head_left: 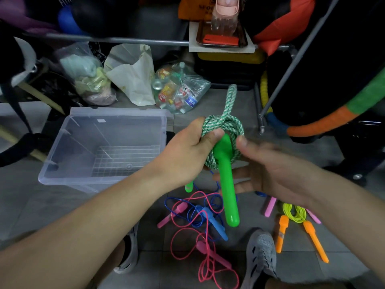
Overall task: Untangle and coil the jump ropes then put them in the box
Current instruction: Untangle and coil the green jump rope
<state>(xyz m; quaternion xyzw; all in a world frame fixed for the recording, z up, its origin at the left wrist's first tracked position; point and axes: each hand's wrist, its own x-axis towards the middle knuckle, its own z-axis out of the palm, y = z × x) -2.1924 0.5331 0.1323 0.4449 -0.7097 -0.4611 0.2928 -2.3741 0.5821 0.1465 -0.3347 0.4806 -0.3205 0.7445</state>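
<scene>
On floor below my hands: pink + blue ropes [208, 215] tangled; yellow rope [294, 211] w/ orange handles, coiled, under R hand. L hand [185, 151] grips green-white rope coil [225, 124], green handle [228, 184] hanging down. R hand [279, 174] open, fingers loose, just right of coil. Clear box [68, 151] left of L hand.

— Where do the arms sit?
— Both bare forearms reach forward from the lower corners and converge mid-frame.
— The left hand [187, 151]?
— Its fingers curl round the rope coil [224, 124], with the thumb pressed across the front.
— And the right hand [277, 172]?
— It's blurred, just beside the coil. The palm is turned inward, the fingers straight and spread, the thumb raised. I can't tell whether it touches.
</scene>
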